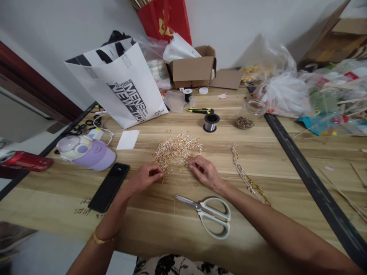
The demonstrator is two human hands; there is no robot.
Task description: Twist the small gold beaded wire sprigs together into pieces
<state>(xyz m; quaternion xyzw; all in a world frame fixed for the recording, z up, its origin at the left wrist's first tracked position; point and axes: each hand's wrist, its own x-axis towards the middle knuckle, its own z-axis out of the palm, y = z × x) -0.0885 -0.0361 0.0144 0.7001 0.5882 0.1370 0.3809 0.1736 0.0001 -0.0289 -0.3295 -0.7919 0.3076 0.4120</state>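
Observation:
A tangled heap of gold and clear beaded strands [179,147] lies on the wooden table in front of me. At its lower left edge my left hand [146,177] is closed in a pinch, with a small gold bit of beaded strand showing below the fingertips. My right hand [205,172] touches the heap's lower right edge, thumb and fingers pressed together; what they grip is too small to make out. Nearer to me lie scissors [197,206] with pale handles, blades pointing left. Right of my right hand runs a separate gold and silver beaded strand [243,175].
Behind the heap are a wire spool [211,123], a yellow-black utility knife [200,110] and a glass jar [249,116] of beads. A phone [109,187], a purple bottle [88,152] and a white bag [120,84] stand or lie left. Plastic bags [283,91] crowd the right.

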